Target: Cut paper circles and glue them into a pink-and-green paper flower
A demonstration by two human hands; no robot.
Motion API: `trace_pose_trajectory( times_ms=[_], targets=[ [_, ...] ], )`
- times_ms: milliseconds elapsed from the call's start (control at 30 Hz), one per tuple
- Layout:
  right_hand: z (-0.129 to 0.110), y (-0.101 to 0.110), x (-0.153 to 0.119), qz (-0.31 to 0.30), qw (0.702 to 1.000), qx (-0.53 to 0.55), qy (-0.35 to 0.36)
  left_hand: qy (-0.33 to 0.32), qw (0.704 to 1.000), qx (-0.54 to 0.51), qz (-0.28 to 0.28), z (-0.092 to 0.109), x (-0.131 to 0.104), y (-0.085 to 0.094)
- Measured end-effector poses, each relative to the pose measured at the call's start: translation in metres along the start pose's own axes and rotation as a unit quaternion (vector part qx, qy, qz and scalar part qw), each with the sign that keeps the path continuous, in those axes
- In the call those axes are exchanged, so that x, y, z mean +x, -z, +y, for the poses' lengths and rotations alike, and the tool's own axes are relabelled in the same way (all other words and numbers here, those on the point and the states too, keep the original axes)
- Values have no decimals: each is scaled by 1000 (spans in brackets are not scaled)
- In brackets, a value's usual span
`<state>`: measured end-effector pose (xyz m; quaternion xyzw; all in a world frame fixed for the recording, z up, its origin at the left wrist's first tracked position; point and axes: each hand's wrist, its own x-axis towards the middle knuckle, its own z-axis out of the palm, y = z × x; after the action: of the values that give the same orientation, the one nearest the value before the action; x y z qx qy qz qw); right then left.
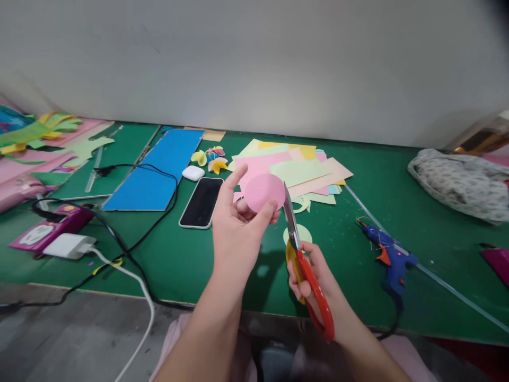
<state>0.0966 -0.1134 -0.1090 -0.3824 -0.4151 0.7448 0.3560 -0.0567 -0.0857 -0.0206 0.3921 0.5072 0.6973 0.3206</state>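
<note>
A pink paper circle is pinched between the thumb and fingers of my left hand, above the green table. My right hand grips a pair of scissors with red and yellow handles. Their blades point up and away, right at the circle's right edge; whether they touch the paper I cannot tell. Beneath the scissors lies a pale green paper circle, partly hidden. Behind my hands is a loose pile of coloured paper sheets.
Left of my hands lie a phone, a white case, small paper flowers and a blue board. Cables run from a purple power strip. A blue glue gun and cloth bundle lie at right.
</note>
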Motion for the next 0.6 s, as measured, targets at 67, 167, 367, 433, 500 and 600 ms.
trace_pose_trajectory(
  times_ms=[67, 167, 367, 433, 500, 600],
  targets=[
    [2, 2, 0, -4, 1000, 2, -7, -2, 1000, -2, 4, 0, 0, 0],
    [4, 5, 1, -6, 1000, 6, -17, -4, 1000, -1, 8, 0, 1, 1],
    [2, 5, 3, -9, 1000, 8, -13, -11, 1000, 12, 20, 0, 2, 2],
    [0, 3, 2, -8, 1000, 9, -13, -14, 999, 21, 27, 0, 2, 3],
    [-2, 1, 0, -8, 1000, 2, -13, -19, 999, 29, 32, -1, 3, 3],
    [-7, -4, -6, -13, 1000, -9, 5, -28, 998, 32, 34, -1, 3, 4]
  ],
)
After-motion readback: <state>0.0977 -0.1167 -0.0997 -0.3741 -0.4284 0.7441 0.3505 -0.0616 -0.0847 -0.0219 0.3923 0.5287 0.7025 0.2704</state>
